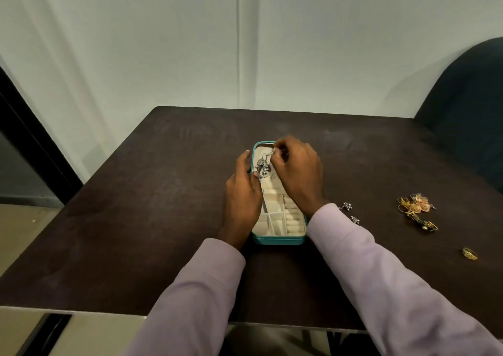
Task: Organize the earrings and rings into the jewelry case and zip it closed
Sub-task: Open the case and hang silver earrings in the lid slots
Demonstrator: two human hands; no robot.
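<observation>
A teal jewelry case lies open on the dark table, its cream compartments showing. My right hand pinches the top of a long silver dangling earring over the case's far half. My left hand rests against the case's left side, with its fingers by the earring's lower end. Two small silver stud earrings lie to the right of the case. Further right sits a pile of gold earrings, and a gold ring lies nearer to me.
The dark table ends close to me at its front edge. A dark chair back stands at the far right. A pale wall lies behind the table.
</observation>
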